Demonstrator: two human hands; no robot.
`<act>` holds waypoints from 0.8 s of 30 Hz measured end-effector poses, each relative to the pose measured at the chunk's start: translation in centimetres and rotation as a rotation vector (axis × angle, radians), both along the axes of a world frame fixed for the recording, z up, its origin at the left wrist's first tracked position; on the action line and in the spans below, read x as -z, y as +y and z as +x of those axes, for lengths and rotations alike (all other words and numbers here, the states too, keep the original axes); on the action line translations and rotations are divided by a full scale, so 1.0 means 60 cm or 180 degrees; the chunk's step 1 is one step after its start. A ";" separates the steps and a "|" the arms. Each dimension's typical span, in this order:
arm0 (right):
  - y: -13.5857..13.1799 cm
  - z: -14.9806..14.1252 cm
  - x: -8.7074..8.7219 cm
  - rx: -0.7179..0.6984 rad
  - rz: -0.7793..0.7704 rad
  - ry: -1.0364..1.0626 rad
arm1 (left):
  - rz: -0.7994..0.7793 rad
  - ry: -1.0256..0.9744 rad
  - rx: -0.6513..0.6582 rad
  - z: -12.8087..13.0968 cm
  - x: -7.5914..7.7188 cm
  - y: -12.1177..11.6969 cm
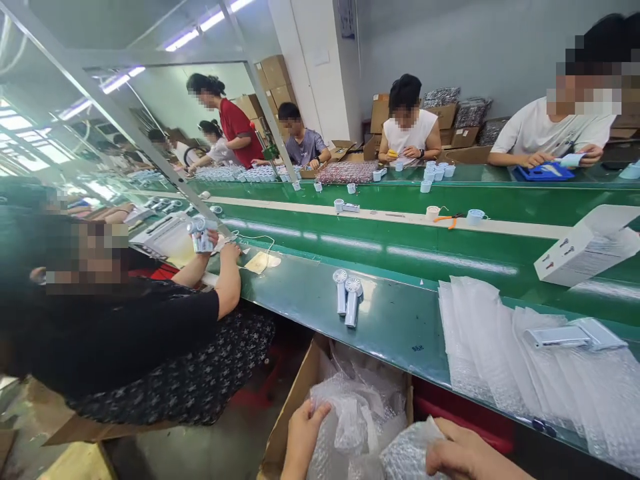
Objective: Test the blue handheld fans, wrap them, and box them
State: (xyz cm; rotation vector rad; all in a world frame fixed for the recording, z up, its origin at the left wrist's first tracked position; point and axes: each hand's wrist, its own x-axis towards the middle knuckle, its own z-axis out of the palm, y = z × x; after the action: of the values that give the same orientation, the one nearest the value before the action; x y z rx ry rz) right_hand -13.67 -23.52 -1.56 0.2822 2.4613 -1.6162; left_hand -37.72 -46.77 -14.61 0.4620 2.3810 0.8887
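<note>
My left hand rests on a heap of bubble-wrap bags inside an open cardboard box below the table edge, fingers curled over the plastic. My right hand grips a bubble-wrap bag at the box's right side, fingers closed over it. On the green table above lie two small white handheld fans, side by side, out of reach of both hands.
A stack of flat bubble-wrap bags with a grey tool covers the table at right. A white carton sits on the green conveyor. A seated person in black works at left holding fans; other workers sit across.
</note>
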 end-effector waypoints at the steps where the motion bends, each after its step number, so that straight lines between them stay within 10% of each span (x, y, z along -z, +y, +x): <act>1: -0.001 -0.001 -0.003 -0.0045 0.0182 -0.0068 | 0.0021 0.0140 -0.0092 0.002 -0.016 -0.004; 7: 0.004 0.021 0.005 0.0351 0.0642 -0.0320 | -0.0032 0.1219 -0.0787 0.013 -0.105 -0.001; 11: 0.036 0.038 0.007 0.0891 0.0379 -0.0128 | 0.0891 0.1758 -0.0793 0.066 -0.176 0.029; 14: 0.076 0.049 -0.015 0.1202 -0.0682 -0.0186 | 0.2044 0.2353 0.0667 0.139 -0.225 0.085; 18: 0.147 0.073 -0.079 0.1329 -0.2898 -0.0261 | 0.2377 0.2501 0.3134 0.245 -0.289 0.188; 24: 0.228 0.139 -0.157 0.0742 -0.3144 0.0514 | 0.2110 0.3055 0.4130 0.333 -0.367 0.284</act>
State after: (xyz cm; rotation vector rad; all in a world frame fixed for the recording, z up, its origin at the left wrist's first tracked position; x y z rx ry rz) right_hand -5.32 -9.84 7.89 0.2818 1.4482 -2.7735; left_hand -17.76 -29.75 7.40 2.7232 1.6044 0.7864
